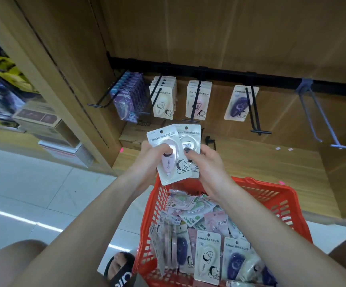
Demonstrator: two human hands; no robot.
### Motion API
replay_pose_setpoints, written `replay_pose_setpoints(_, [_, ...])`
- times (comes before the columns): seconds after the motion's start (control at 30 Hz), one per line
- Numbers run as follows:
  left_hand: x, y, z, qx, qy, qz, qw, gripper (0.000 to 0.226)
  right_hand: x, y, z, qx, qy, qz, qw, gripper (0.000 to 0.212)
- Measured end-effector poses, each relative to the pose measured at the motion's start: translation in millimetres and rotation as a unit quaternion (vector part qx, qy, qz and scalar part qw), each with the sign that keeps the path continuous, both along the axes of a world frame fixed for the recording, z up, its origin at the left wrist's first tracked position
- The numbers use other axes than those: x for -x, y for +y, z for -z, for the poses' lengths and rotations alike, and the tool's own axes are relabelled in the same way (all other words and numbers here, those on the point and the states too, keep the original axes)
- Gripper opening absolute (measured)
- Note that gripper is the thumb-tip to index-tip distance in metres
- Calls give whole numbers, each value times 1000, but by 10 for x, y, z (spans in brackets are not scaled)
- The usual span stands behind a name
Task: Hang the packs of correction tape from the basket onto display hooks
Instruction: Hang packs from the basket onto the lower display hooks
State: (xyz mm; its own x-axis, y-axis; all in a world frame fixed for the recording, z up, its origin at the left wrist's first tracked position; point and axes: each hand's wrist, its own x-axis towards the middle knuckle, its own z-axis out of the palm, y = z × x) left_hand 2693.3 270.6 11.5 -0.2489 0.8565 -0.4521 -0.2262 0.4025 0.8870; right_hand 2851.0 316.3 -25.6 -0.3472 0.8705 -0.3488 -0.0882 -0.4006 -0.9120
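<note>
Two correction tape packs [175, 150] fanned above red basket [271, 195], pinched by left hand [151, 158] and right hand [207, 162]. Risk: misaligned punch holes missing black hook [194, 104], back pack slipping.

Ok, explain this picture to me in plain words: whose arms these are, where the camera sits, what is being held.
There is no machine here. The single picture comes from a wide-angle camera worn on a person's head, looking down past their own arms. The left hand holds a pack of correction tape with a pink dispenser. The right hand holds a second pack just behind it. Below sits a red plastic basket full of more packs, on a pale tiled floor. Ahead is a wooden display with a black rail of hooks. Four hooks already carry packs; the grey hook on the right is bare.
</note>
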Motion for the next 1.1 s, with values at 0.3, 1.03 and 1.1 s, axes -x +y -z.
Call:
replay_pose_setpoints(0.3, [49, -68, -62, -47, 10, 89, 995, 44, 35, -17, -170, 39, 33, -70, 996, 27])
replay_pose_setpoints(1.03, [326, 35, -121, -35, 128, -61, 989, 43, -56, 67, -103, 0, -30, -10, 999, 32])
replay_pose_setpoints(1.1, [343, 31, -132, -36, 128, -64, 989, 47, -86, 66, -97, -18, -47, 6, 999, 31])
